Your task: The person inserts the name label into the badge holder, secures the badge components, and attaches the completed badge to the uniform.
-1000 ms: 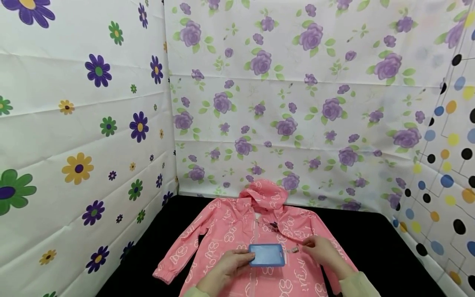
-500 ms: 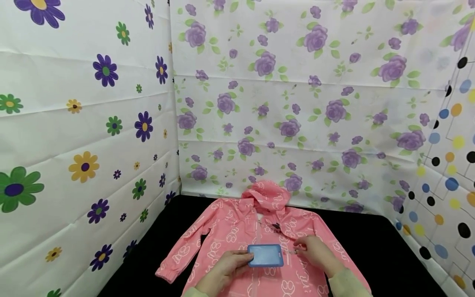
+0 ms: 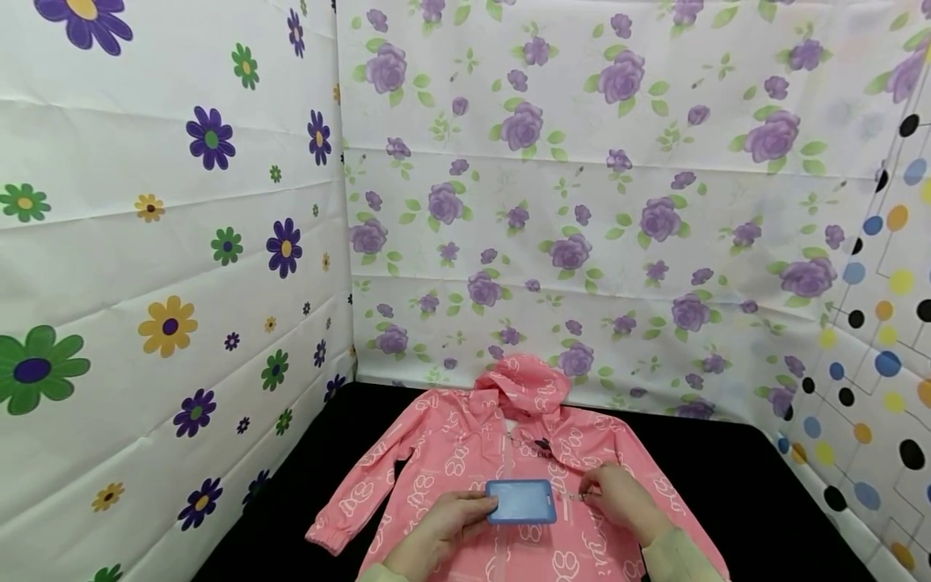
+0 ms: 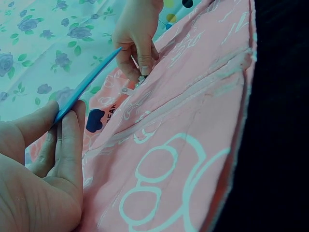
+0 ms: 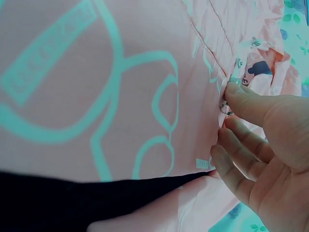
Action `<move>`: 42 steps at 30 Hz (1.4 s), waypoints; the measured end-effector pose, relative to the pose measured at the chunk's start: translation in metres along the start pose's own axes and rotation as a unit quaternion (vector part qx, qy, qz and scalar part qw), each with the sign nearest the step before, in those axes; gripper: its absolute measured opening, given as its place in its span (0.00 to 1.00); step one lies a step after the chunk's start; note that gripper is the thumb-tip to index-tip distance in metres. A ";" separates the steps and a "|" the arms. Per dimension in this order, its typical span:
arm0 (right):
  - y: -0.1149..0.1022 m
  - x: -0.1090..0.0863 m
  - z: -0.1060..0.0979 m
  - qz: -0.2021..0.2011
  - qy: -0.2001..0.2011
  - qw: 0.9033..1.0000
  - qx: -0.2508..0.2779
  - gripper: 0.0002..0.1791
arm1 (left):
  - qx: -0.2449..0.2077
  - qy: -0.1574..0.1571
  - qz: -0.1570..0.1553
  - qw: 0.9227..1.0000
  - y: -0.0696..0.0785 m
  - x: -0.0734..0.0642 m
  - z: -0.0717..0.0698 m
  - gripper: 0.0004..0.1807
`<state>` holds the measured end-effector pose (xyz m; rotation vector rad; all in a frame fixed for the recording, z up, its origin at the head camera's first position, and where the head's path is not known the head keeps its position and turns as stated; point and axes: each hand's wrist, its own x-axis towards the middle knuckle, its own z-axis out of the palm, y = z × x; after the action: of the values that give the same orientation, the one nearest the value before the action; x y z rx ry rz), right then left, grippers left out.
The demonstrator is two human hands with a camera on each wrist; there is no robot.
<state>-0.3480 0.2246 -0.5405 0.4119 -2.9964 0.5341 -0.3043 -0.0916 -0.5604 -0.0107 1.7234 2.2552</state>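
Observation:
A pink hooded jacket [image 3: 451,465] with white line drawings lies spread out, front up. My left hand [image 3: 457,521] pinches the left end of a blue badge holder [image 3: 520,501] between thumb and fingers, over the jacket's front. Seen edge-on in the left wrist view, the holder [image 4: 89,84] is tilted. From its slotted right end a short strap runs to a small metal clip [image 4: 141,80]. My right hand [image 3: 618,497] has thumb and fingertips on this clip, close to the jacket's chest; in the right wrist view its fingers partly cover the clip [image 5: 226,107].
Under the jacket is a black table surface [image 3: 727,485]. White cloth walls enclose it: daisies on the left wall [image 3: 174,267], purple roses at the back wall [image 3: 524,202], coloured dots on the right wall [image 3: 873,404]. The jacket's hood [image 3: 527,380] lies near the back.
My right hand has moved slightly left and its fingers have closed onto the clip, which showed uncovered before. My left hand keeps the badge holder in nearly the same place.

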 end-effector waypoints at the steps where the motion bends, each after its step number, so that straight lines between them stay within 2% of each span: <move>1: 0.000 0.000 0.000 -0.001 0.002 1.000 0.000 0.11 | 0.000 0.000 0.000 1.000 0.000 0.000 0.000 0.18; 13: -0.001 -0.003 0.001 0.009 0.003 1.000 0.018 0.13 | 0.004 0.004 0.009 1.000 -0.002 0.000 0.003 0.19; 17: 0.001 -0.004 0.001 0.007 0.008 0.999 0.052 0.14 | 0.004 0.005 0.009 1.000 -0.003 0.000 0.003 0.18; 24: 0.005 -0.007 0.000 0.046 -0.006 0.992 0.119 0.10 | 0.005 0.004 0.007 1.000 -0.004 0.000 0.003 0.19; 28: 0.004 -0.012 0.000 0.063 0.008 0.987 0.149 0.09 | 0.003 0.008 0.004 1.000 -0.005 0.001 0.004 0.18; 34: 0.002 -0.020 0.000 0.104 0.036 0.975 0.195 0.08 | -0.001 0.003 0.009 1.000 -0.008 0.003 0.005 0.20; 37: 0.001 -0.024 0.002 0.133 0.045 0.963 0.229 0.07 | -0.001 -0.004 0.012 1.000 -0.008 0.003 0.006 0.21; 42: -0.001 -0.027 0.003 0.147 0.055 0.943 0.293 0.06 | -0.001 -0.015 0.015 1.000 -0.007 0.002 0.007 0.20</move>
<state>-0.3214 0.2296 -0.5459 -0.0492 -2.7468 1.4332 -0.3036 -0.0827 -0.5657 0.0490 1.7182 2.2661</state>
